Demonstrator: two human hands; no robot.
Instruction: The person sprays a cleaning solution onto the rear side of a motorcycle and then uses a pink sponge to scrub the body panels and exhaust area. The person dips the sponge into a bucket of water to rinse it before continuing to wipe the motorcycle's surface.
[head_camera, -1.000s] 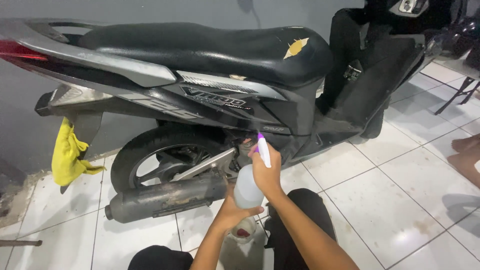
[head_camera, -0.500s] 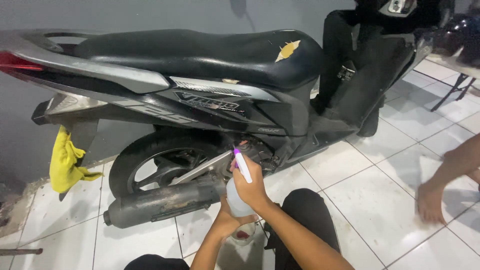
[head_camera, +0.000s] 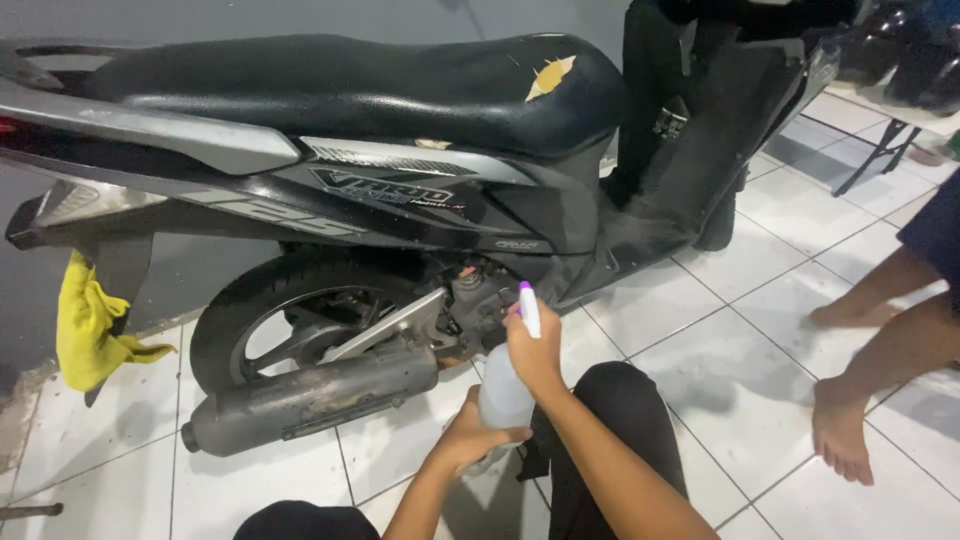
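1 scooter (head_camera: 400, 190), 1 spray bottle (head_camera: 505, 385), 1 yellow rag (head_camera: 90, 325), 1 exhaust (head_camera: 310, 395), 2 hands on bottle, 2 bare feet (head_camera: 840, 440) nearby.

White tiled floor (head_camera: 760, 400) before me: scooter (head_camera: 400, 200) standing on it; another person's bare feet (head_camera: 845, 440) at right.

scooter (head_camera: 400, 180) behind | spray bottle (head_camera: 505, 390) in front – below engine | cloth (head_camera: 90, 325) hangs left – rear

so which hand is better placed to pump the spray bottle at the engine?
Right, probably. The right hand already grips the purple-tipped spray head, pointing toward the engine. The left hand only supports the bottle below.
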